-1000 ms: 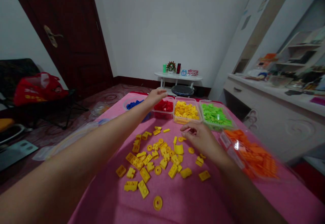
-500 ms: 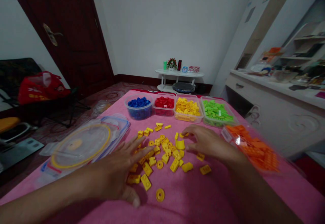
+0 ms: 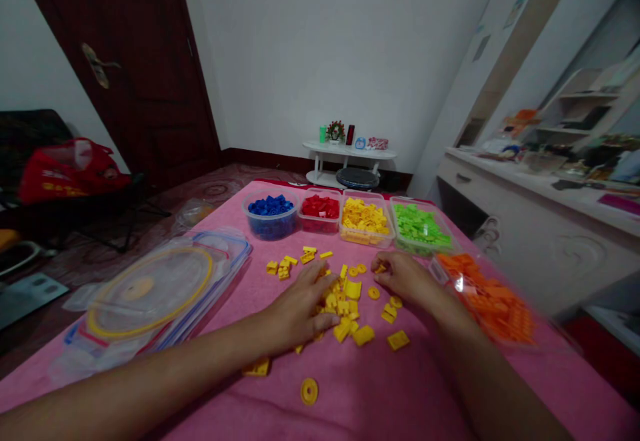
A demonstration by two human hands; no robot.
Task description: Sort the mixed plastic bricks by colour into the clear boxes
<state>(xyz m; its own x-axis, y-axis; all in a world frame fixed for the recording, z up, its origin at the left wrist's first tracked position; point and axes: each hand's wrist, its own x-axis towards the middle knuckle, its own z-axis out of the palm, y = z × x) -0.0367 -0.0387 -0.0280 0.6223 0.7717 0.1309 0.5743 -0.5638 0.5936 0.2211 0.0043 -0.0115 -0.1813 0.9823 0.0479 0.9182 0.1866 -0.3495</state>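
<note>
Yellow toy bricks lie loose in a pile on the pink cloth. My left hand rests low against the pile's left side, thumb and fingers apart, covering some of the bricks. To the right of the pile, my right hand has its fingertips closed around a small yellow brick, partly hidden by the fingers. Several round yellow pieces lie near it, one of them a ring. Another yellow ring sits nearer to me, apart from the rest.
Along the back stand clear tubs of blue bricks, red bricks, yellow bricks and green bricks. A box of orange bricks is at the right. Stacked plastic lids lie at the left edge.
My left hand has moved right, and the bricks at the left of the pile are pushed closer together. My right hand has shifted slightly, its fingers now closed on a brick.
</note>
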